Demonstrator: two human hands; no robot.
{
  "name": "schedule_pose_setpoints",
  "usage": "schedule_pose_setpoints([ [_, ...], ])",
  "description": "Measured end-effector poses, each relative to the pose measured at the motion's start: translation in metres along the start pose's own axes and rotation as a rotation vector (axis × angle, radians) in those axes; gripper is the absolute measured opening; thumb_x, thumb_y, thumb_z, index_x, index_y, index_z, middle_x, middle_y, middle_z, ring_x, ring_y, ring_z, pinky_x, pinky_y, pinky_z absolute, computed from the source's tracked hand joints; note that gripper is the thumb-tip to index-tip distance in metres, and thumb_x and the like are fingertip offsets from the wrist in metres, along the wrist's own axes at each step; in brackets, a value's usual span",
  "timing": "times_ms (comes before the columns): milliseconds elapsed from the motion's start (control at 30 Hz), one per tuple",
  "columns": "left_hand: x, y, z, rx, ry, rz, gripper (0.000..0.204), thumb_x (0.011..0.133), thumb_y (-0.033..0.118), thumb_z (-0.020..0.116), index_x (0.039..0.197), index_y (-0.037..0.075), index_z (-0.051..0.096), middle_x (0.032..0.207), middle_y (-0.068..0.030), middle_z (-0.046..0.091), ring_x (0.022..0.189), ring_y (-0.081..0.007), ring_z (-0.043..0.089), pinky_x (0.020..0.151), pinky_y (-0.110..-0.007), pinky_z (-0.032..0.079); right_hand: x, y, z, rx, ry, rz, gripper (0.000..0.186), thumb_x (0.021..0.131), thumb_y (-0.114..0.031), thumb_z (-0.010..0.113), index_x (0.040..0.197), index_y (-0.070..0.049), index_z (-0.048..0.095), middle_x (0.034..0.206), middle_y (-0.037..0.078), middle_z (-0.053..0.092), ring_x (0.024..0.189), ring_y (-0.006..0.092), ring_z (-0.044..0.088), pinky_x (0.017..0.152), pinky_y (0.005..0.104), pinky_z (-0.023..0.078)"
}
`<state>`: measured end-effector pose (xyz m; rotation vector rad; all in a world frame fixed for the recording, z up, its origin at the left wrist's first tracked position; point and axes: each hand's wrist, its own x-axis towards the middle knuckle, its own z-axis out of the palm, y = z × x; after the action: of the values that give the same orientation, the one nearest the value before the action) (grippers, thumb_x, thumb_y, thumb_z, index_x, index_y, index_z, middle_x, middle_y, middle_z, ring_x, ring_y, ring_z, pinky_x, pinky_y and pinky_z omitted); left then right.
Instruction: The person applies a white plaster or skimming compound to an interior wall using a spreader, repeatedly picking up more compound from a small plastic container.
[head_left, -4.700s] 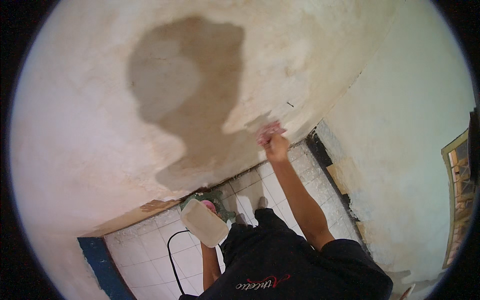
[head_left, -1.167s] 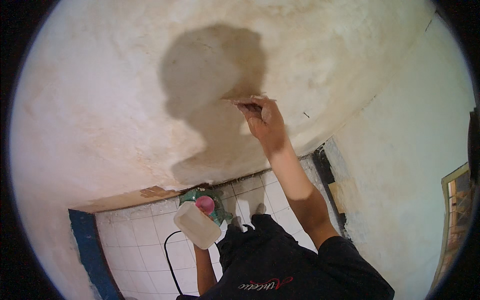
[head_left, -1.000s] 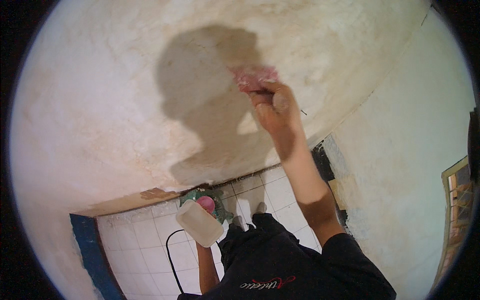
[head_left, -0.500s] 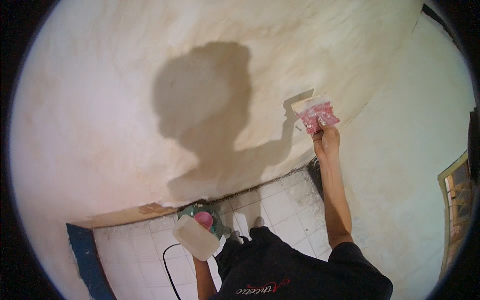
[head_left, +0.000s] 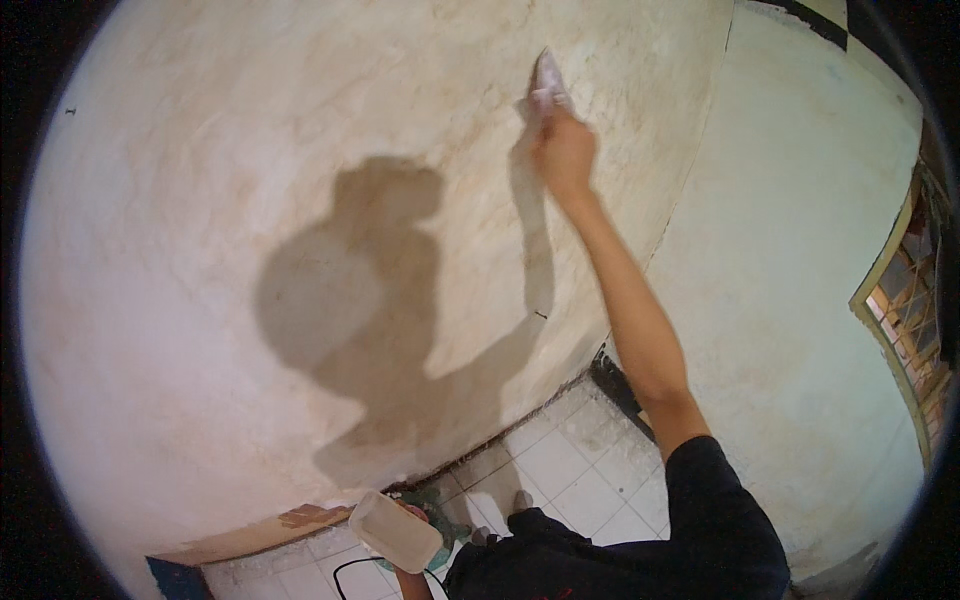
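— Right hand (head_left: 565, 150) was stretched far up the plastered wall (head_left: 300, 120), clenched on a small flat scraper or putty knife (head_left: 548, 75) whose pale blade lay against the surface, close to the corner with the greenish side wall (head_left: 800, 250).

— Which step did that look like?

— By my judgement, spreading or smoothing filler at the top of a stroke. A following pass would have called for even pressure and a flat blade, with the arm near full reach.

— And the other hand?

— Left hand (head_left: 412, 580) was low, near the person's body, mostly hidden under a pale rectangular plastic tub (head_left: 395, 530) that it seemed to be grasping from below; I could not see the fingers clearly.

— What was in the tub?

— I couldn't tell; only its pale side faced the camera. Just behind it, on the white tiled floor (head_left: 570, 470), something green and pink showed, too hidden to name.
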<state>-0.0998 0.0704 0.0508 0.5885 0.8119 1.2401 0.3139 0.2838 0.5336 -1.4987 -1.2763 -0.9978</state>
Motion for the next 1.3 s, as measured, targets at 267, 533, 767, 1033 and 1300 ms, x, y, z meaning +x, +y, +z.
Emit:
schedule_pose_setpoints([
  [267, 0.009, -0.009, 0.011, -0.041, -0.015, -0.075, 0.035, 0.092, 0.034, 0.054, 0.114, 0.007, 0.054, 0.106, -0.0103, 0.059, 0.098, -0.0268, 0.058, 0.086, -0.044, 0.049, -0.069, -0.087, -0.028, 0.412, -0.072, -0.124, 0.024, 0.074, 0.001, 0.055, 0.095, 0.003, 0.066, 0.071, 0.022, 0.062, 0.06, 0.0386, 0.061, 0.052, 0.0422, 0.047],
  [533, 0.023, -0.019, 0.033, -0.055, -0.067, -0.149, 0.038, 0.092, 0.036, 0.052, 0.116, 0.007, 0.053, 0.109, -0.0109, 0.058, 0.1, -0.0276, 0.058, 0.088, -0.044, 0.048, 0.025, 0.055, -0.052, 0.067, 0.249, 0.213, 0.018, 0.079, -0.004, 0.056, 0.09, 0.003, 0.068, 0.066, 0.023, 0.061, 0.052, 0.0297, 0.057, 0.053, 0.0371, 0.044],
  [767, 0.025, -0.014, 0.031, -0.046, -0.053, -0.168, 0.041, 0.093, 0.038, 0.051, 0.118, 0.007, 0.053, 0.111, -0.0113, 0.058, 0.102, -0.0284, 0.057, 0.089, -0.045, 0.048, -0.025, -0.063, -0.034, 0.323, 0.07, 0.164, 0.038, 0.07, 0.0, 0.052, 0.104, -0.002, 0.069, 0.067, 0.023, 0.061, 0.057, 0.0367, 0.062, 0.057, 0.0398, 0.05],
  [1033, 0.028, -0.015, 0.035, -0.042, -0.074, -0.195, 0.044, 0.093, 0.041, 0.05, 0.12, 0.006, 0.052, 0.114, -0.0119, 0.057, 0.104, -0.0293, 0.057, 0.091, -0.046, 0.047, 0.012, -0.012, -0.062, 0.286, 0.286, 0.13, 0.034, 0.07, 0.003, 0.049, 0.097, 0.0, 0.07, 0.072, 0.024, 0.062, 0.055, 0.0343, 0.059, 0.054, 0.0356, 0.046],
  [1300, 0.028, -0.017, 0.036, -0.056, -0.08, -0.204, 0.047, 0.093, 0.043, 0.048, 0.123, 0.006, 0.051, 0.116, -0.0124, 0.057, 0.106, -0.0301, 0.056, 0.093, -0.047, 0.046, -0.021, -0.08, -0.021, 0.391, 0.023, -0.053, 0.035, 0.065, 0.0, 0.06, 0.099, -0.004, 0.067, 0.068, 0.021, 0.061, 0.06, 0.0388, 0.059, 0.054, 0.0423, 0.048],
])
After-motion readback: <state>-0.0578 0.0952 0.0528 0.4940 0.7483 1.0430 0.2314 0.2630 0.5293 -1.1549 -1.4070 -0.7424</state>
